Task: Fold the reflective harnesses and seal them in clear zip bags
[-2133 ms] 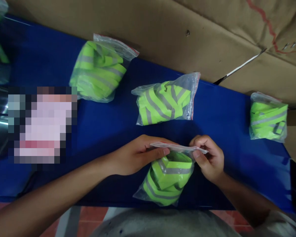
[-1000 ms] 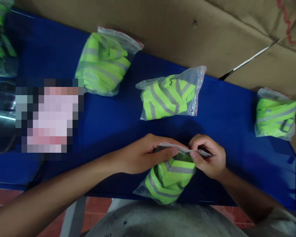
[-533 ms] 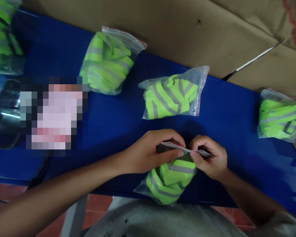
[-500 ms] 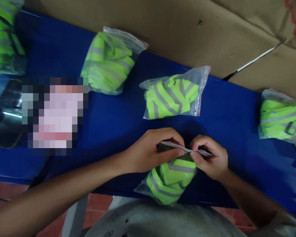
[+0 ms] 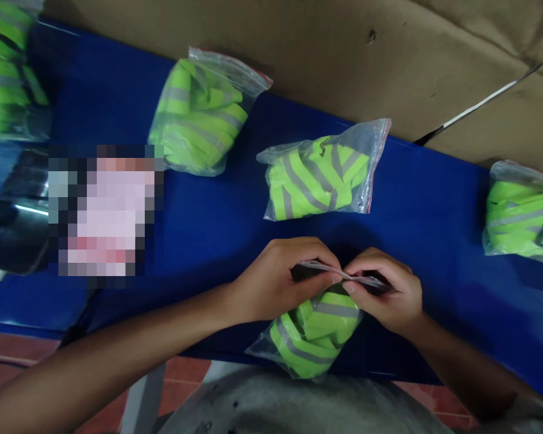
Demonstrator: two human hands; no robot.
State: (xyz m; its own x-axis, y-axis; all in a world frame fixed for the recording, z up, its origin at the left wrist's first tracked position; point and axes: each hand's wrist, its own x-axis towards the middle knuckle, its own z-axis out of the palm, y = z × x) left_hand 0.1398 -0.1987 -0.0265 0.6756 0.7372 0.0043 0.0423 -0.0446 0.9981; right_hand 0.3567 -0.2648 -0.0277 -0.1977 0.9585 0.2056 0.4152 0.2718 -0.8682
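At the near edge of the blue table sits a clear zip bag [image 5: 319, 337] holding a folded neon-yellow strap with grey reflective stripes. My left hand [image 5: 283, 280] pinches the bag's top edge between thumb and fingers. Close beside it, my right hand [image 5: 384, 289] pinches the same edge, the two thumbs almost touching. The zip strip runs between both hands, and whether it is sealed I cannot tell. Just beyond my hands lies another zip bag [image 5: 319, 178] with the same striped material.
More filled bags lie at the back left [image 5: 201, 114], far left [image 5: 11, 78] and right edge [image 5: 522, 211]. On the left are a dark glossy device [image 5: 15, 211] with a white cable and a pixelated item [image 5: 111, 211]. Brown sheeting [image 5: 321, 48] borders the blue table [image 5: 434, 199].
My right hand's fingertips have shifted slightly left along the bag's edge, closer to my left thumb. The view has moved a little; the other bags rest as before.
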